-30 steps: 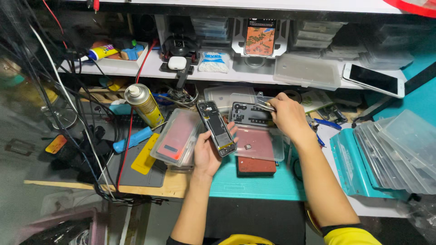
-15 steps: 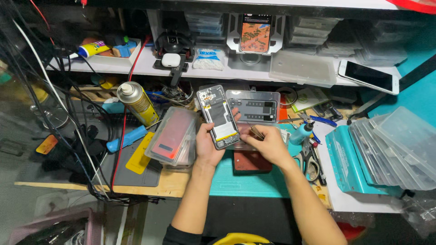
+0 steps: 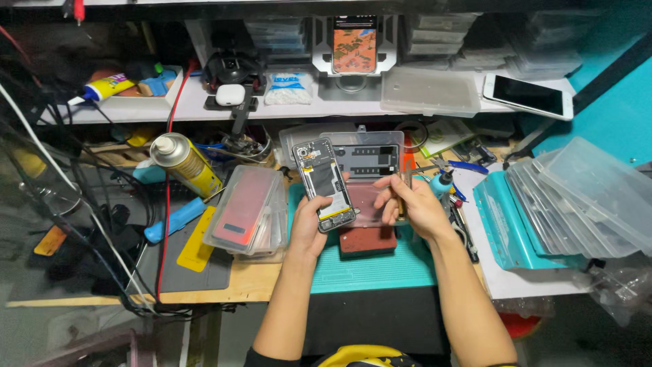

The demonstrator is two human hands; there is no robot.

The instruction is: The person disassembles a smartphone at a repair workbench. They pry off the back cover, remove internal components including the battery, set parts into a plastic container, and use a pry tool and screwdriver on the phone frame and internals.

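My left hand [image 3: 311, 224] holds an opened smartphone [image 3: 324, 183] upright, its back cover off and its battery and circuit board showing. My right hand [image 3: 411, 204] is just to the right of the phone, fingers pinched around a thin metal tool whose tip I cannot make out clearly. Both hands hover over a teal work mat [image 3: 373, 268]. Under them lie a clear plastic tray [image 3: 370, 163] and a dark red phone back cover [image 3: 367, 239].
A stack of clear-boxed phone covers [image 3: 246, 211] lies left of the hands, with a yellow spray can [image 3: 185, 164] and a blue tool [image 3: 173, 221] beyond. Stacked clear lids [image 3: 584, 200] fill the right. The shelf holds a lit phone on a stand [image 3: 354, 46] and a white phone [image 3: 528, 95].
My right hand came back from the tray area behind the phone and now sits close beside it. My left hand lifted the phone slightly higher and nearer the camera.
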